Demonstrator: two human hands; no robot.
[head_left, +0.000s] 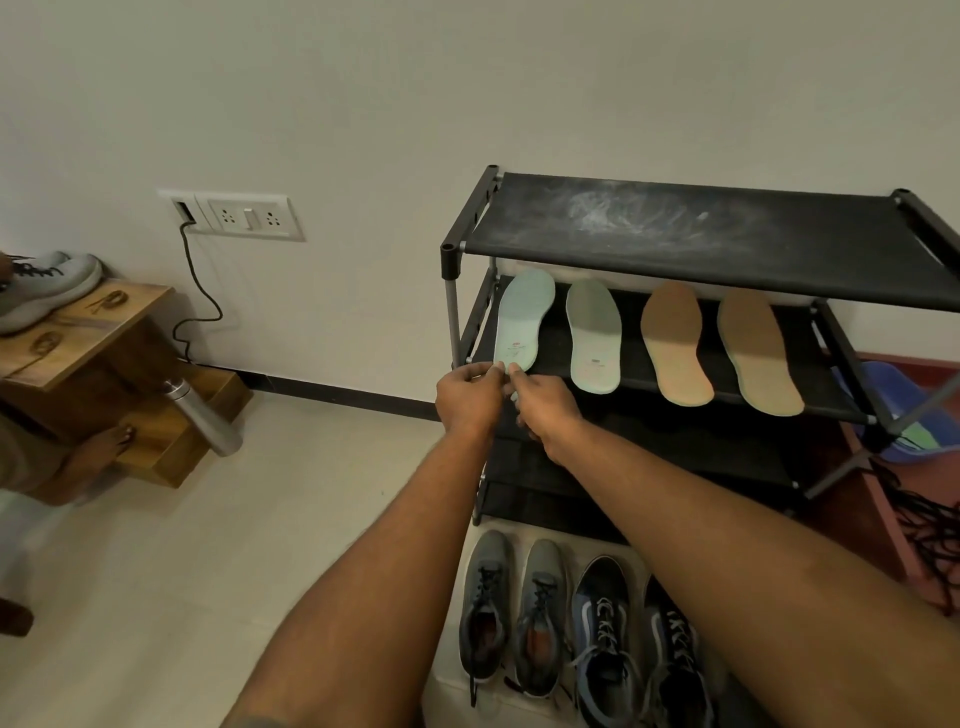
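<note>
A: Hands?

B: Left hand (467, 397) and right hand (545, 405) meet at the front edge of the second shelf (555, 358) of the black shoe rack (675, 223). The fingers (496, 368) of both pinch the heel end of the mint-green insole (524, 312).

A: Where does the insole lie?

B: Flat on that shelf, leftmost slot, toe towards the wall. It is just beside the rack's left corner post (453, 312).

A: Anything in the way?

B: The dusty top shelf hangs over the toe end. To the right, close by, lies a second mint insole (595, 338), then two tan insoles (675, 343), all apart from one another. The right hand's lower fingers are hidden behind the hand itself.

A: Surroundings?

B: On the floor in front of the rack: a grey sneaker pair (485, 608) and a blue lace-up pair (602, 639) beside it. A blue tub (904, 405) sits behind the rack's right end. Well to the left, a wooden bench (88, 332) carries a grey sneaker (47, 291), and a steel bottle (202, 418) leans against its lower step. A cable (195, 291) drops from the wall socket plate (249, 215).
</note>
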